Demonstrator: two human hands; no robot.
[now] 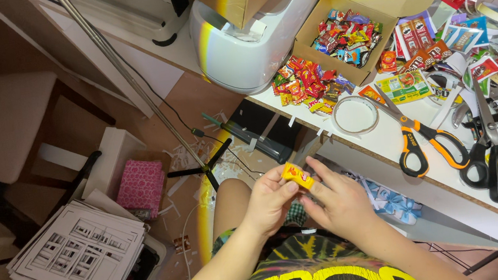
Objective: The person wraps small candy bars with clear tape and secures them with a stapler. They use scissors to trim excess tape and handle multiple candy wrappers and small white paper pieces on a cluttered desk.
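Observation:
A tiny yellow-orange paper box (298,176) sits between both hands just below the table edge. My left hand (269,199) pinches its left end with thumb and fingers. My right hand (336,199) holds its right end, fingers curled over it. Both hands hover above my lap, in front of the white table (382,142).
On the table lie a heap of small colourful packets (309,85), an open cardboard box (344,36) full of more, a tape roll (355,114), orange-handled scissors (423,141), black scissors (492,157) and paper cutouts. A white machine (244,45) stands behind. A stack of printed sheets (79,256) lies on the floor at left.

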